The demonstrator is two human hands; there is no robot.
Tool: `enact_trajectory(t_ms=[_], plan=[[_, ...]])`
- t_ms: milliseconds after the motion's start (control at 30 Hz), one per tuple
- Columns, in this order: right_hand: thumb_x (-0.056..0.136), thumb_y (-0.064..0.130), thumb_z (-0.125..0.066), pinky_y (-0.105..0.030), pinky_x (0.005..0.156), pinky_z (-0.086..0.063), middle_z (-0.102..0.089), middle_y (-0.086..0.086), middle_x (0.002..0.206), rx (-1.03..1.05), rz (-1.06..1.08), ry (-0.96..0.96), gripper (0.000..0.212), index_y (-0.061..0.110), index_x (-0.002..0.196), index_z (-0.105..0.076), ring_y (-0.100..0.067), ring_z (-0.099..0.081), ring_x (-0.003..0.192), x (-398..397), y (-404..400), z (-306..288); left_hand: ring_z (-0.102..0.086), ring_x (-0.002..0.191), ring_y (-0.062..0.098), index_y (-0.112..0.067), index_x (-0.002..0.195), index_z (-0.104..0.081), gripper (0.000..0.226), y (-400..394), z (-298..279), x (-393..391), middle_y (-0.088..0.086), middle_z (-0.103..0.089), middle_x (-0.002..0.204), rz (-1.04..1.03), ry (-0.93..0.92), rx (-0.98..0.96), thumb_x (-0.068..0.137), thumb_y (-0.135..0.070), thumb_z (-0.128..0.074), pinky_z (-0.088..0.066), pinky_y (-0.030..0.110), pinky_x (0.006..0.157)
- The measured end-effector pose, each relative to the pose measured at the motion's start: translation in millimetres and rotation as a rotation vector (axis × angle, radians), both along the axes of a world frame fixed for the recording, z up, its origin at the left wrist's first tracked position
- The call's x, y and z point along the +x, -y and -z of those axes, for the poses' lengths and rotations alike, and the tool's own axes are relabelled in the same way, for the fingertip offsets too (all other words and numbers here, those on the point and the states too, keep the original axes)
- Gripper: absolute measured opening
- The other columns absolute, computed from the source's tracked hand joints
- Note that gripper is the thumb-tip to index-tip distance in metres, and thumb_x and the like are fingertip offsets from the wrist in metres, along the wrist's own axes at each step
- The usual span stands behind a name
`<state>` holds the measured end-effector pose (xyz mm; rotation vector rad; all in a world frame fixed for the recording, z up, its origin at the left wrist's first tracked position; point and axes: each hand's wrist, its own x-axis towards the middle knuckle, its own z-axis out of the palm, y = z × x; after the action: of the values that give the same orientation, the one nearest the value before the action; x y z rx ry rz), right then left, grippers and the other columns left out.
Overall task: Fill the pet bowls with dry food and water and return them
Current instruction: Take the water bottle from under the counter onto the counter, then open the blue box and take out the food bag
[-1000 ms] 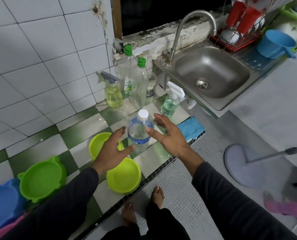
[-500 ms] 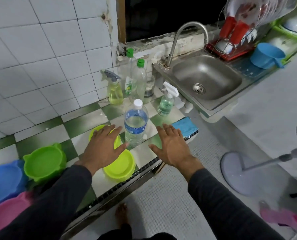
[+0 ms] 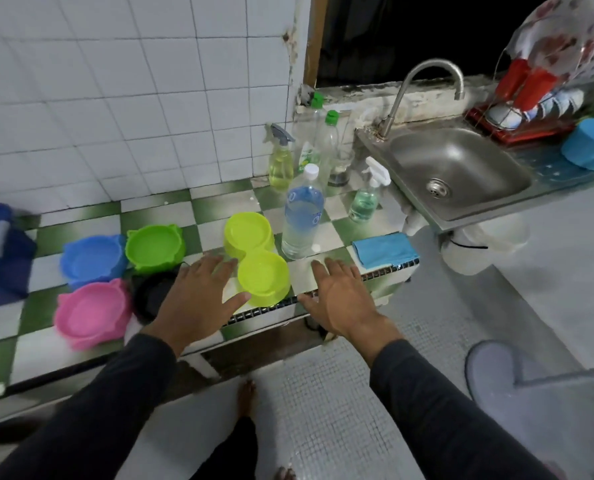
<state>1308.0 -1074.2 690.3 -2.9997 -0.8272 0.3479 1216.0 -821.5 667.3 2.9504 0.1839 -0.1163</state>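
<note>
**Both hands flat and spread over the surface, holding nothing**

The left hand hovers palm-down with fingers straight and spread, its thumb close to the near cup of the yellow double bowl; whether it touches is not clear. The right hand lies the same way at the front edge of the surface, fingers straight, gripping nothing.

The yellow double bowl sits on the green-and-white checked surface between the two hands, both cups looking empty. The water bottle, white cap on, stands upright just beside the bowl's right side, apart from both hands. Left of the yellow bowl stand a green bowl, a blue bowl and a pink bowl, close together. A blue cloth lies right of the bottle. Spray bottles stand against the tiled wall, and the sink lies to the right.
</note>
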Motion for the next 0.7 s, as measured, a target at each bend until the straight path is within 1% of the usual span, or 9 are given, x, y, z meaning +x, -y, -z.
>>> enact_trajectory(t_ms=[133, 200, 267, 367, 400, 467, 500, 600, 700], plan=[[0.097, 0.057, -0.046, -0.053, 0.122, -0.017, -0.029, -0.017, 0.160, 0.008, -0.079, -0.002, 0.076, 0.015, 0.156, -0.024, -0.035, -0.024, 0.149, -27.8, -22.9, -1.2, -0.032, 0.150, 0.031, -0.024, 0.156, -0.039, 0.079, -9.5, -12.8, -50.5, 0.007, -0.038, 0.162, -0.098, -0.007, 0.038, 0.093, -0.072, -0.040, -0.025, 0.058, 0.122], [0.098, 0.056, -0.045, -0.052, 0.122, -0.017, -0.029, -0.016, 0.161, 0.014, -0.121, 0.004, 0.074, 0.015, 0.156, -0.024, -0.035, -0.024, 0.149, -41.9, -37.6, -2.2, -0.029, 0.152, 0.030, -0.026, 0.158, -0.035, 0.074, -20.7, -18.4, -73.2, 0.005, -0.035, 0.164, -0.133, 0.003, 0.033, 0.097, -0.067, -0.046, -0.022, 0.057, 0.124], [0.098, 0.055, -0.045, -0.052, 0.122, -0.016, -0.030, -0.015, 0.160, 0.030, -0.159, 0.010, 0.072, 0.016, 0.155, -0.027, -0.034, -0.024, 0.148, -55.6, -54.6, -3.4, -0.028, 0.152, 0.029, -0.027, 0.159, -0.033, 0.073, -34.4, -21.2, -93.2, 0.004, -0.034, 0.165, -0.172, 0.012, 0.027, 0.098, -0.065, -0.047, -0.023, 0.056, 0.124], [0.097, 0.055, -0.046, -0.052, 0.122, -0.016, -0.031, -0.014, 0.160, 0.041, -0.213, 0.011, 0.070, 0.017, 0.154, -0.030, -0.034, -0.024, 0.148, -72.8, -85.2, -3.5, -0.030, 0.151, 0.028, -0.027, 0.158, -0.034, 0.071, -56.1, -27.2, -122.6, 0.004, -0.037, 0.163, -0.224, 0.029, 0.046, 0.099, -0.066, -0.041, -0.029, 0.056, 0.121], [0.097, 0.056, -0.046, -0.052, 0.122, -0.017, -0.032, -0.014, 0.159, 0.041, -0.236, 0.021, 0.070, 0.017, 0.153, -0.032, -0.034, -0.025, 0.148, -78.2, -96.7, -3.7, -0.032, 0.150, 0.028, -0.027, 0.157, -0.036, 0.073, -64.5, -28.9, -132.4, 0.005, -0.039, 0.161, -0.244, 0.031, 0.056, 0.098, -0.071, -0.034, -0.030, 0.057, 0.120], [0.096, 0.057, -0.047, -0.052, 0.121, -0.019, -0.036, -0.014, 0.156, 0.051, -0.283, 0.045, 0.069, 0.017, 0.151, -0.035, -0.033, -0.028, 0.146, -89.6, -121.9, -4.8, -0.033, 0.149, 0.028, -0.025, 0.155, -0.035, 0.085, -83.7, -31.3, -151.3, 0.006, -0.039, 0.160, -0.252, 0.005, 0.097, 0.094, -0.078, -0.013, -0.031, 0.060, 0.118], [0.096, 0.056, -0.047, -0.051, 0.120, -0.021, -0.039, -0.014, 0.154, 0.061, -0.304, 0.055, 0.068, 0.017, 0.150, -0.037, -0.033, -0.031, 0.144, -95.5, -135.2, -5.7, -0.033, 0.149, 0.029, -0.024, 0.156, -0.034, 0.086, -93.4, -32.3, -160.7, 0.006, -0.039, 0.160, -0.263, 0.000, 0.104, 0.093, -0.078, -0.010, -0.031, 0.061, 0.118], [0.094, 0.056, -0.049, -0.050, 0.117, -0.025, -0.043, -0.013, 0.149, 0.068, -0.353, 0.071, 0.069, 0.016, 0.149, -0.038, -0.034, -0.036, 0.139, -114.9, -178.8, -9.1, -0.035, 0.149, 0.030, -0.022, 0.156, -0.035, 0.070, -124.7, -35.2, -190.7, 0.008, -0.038, 0.162, -0.353, 0.036, 0.062, 0.100, -0.065, -0.034, -0.030, 0.060, 0.120], [0.094, 0.056, -0.050, -0.051, 0.117, -0.026, -0.041, -0.015, 0.152, 0.077, -0.383, 0.050, 0.070, 0.016, 0.150, -0.037, -0.035, -0.035, 0.141, -135.9, -224.9, -10.7, -0.036, 0.149, 0.029, -0.025, 0.157, -0.033, 0.070, -164.3, -34.7, -221.3, 0.007, -0.040, 0.161, -0.406, 0.033, 0.070, 0.100, -0.065, -0.038, -0.032, 0.059, 0.119]])
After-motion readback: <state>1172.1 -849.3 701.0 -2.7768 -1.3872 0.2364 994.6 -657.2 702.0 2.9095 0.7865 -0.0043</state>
